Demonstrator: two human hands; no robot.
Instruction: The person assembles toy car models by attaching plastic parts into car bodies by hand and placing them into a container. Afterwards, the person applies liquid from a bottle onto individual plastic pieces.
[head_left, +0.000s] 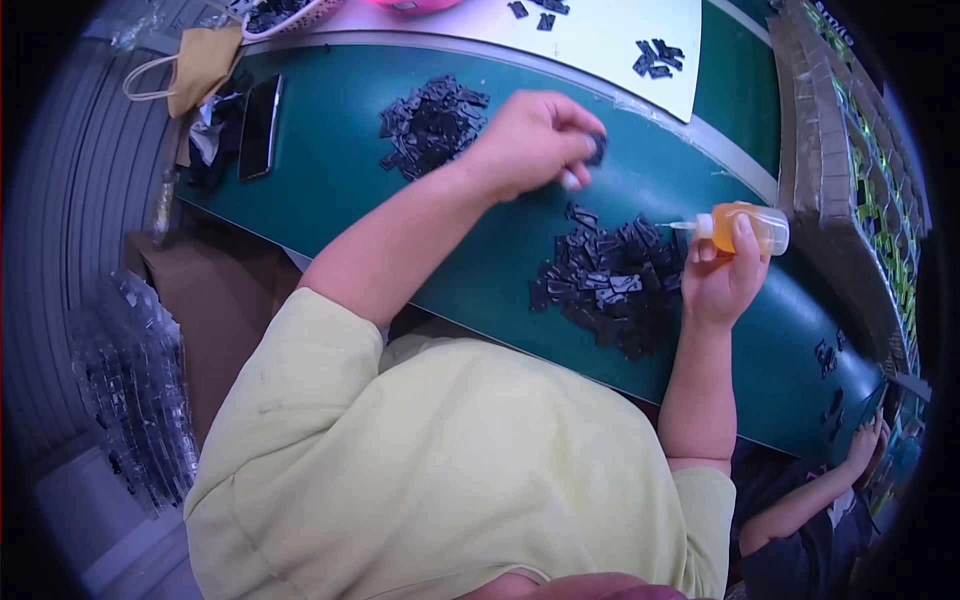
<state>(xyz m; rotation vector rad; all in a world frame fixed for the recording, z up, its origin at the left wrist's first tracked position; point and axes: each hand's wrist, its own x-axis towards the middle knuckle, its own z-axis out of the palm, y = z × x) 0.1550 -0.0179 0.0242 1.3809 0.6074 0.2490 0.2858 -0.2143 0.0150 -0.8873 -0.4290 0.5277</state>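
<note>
Left hand point(535, 140) pinches small black piece point(596, 150); right hand point(722, 275) grips orange bottle point(745, 228).

green table point(330, 190) | black small parts point(612, 285) | orange-and-clear bottle point(745, 228) | pale yellow shirt point(450, 470)

Assembly workshop; green workbench point(330, 170); heaped black parts point(612, 282).

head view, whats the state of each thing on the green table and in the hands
left hand: pinching one small black part above the table
right hand: gripping the orange bottle
orange bottle: lying sideways, nozzle pointing left
near pile of black parts: loose heap, resting on the green table
far pile of black parts: loose heap
phone: flat, screen dark
face mask: lying at the table edge
</note>
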